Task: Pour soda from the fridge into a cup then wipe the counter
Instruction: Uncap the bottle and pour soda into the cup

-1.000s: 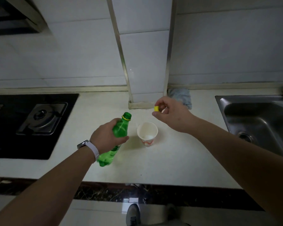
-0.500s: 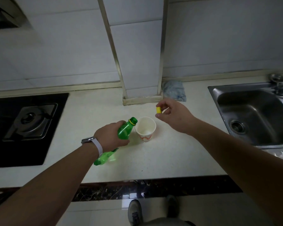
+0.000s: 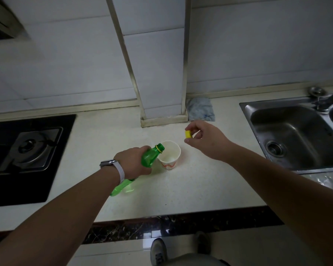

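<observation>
two hands work over a pale counter (image 3: 200,191). far left, a black hob (image 3: 27,154) is set into it. next comes the left hand (image 3: 132,163), a watch (image 3: 112,166) on its wrist, its fingers wrapped round a green bottle (image 3: 149,156). the bottle is uncapped and tilted, base low to the left, mouth just over the near rim of a paper cup (image 3: 169,157). the cup stands upright on the counter, in front of a tiled pillar (image 3: 158,73). right of the cup, the right hand (image 3: 206,139) hovers above the counter, thumb and forefinger pinching a yellow cap (image 3: 188,134). behind it a blue cloth (image 3: 200,110) lies against the wall. far right sits a steel sink (image 3: 288,131).
</observation>
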`<state>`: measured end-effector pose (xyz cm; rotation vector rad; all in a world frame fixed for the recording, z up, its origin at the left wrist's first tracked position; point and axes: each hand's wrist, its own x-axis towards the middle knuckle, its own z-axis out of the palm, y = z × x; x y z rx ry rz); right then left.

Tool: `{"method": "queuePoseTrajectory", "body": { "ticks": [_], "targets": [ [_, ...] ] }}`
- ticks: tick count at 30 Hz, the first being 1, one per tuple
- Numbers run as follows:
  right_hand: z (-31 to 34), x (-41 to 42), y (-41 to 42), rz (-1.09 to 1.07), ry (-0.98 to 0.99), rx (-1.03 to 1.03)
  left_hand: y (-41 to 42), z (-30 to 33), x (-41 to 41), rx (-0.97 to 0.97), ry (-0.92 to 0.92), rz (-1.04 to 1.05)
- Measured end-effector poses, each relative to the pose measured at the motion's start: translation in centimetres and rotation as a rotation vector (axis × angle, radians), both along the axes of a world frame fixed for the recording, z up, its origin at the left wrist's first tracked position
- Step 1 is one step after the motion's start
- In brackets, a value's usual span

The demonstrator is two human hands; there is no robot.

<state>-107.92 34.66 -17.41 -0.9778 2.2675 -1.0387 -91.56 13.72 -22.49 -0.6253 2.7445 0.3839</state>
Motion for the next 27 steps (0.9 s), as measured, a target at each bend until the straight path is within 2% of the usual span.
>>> {"method": "queuePoseTrajectory", "body": {
  "ticks": [7,27],
  "targets": [
    [-0.2,-0.8,0.6,-0.012,-0.001,0.0,-0.2,0.1,-0.6,-0.008,-0.072,-0.022],
    [-0.9,-0.8,-0.5,0.027,-0.026,0.002,-0.3,0.2,-0.8,-0.129,-0.134,-0.022]
  ]
}}
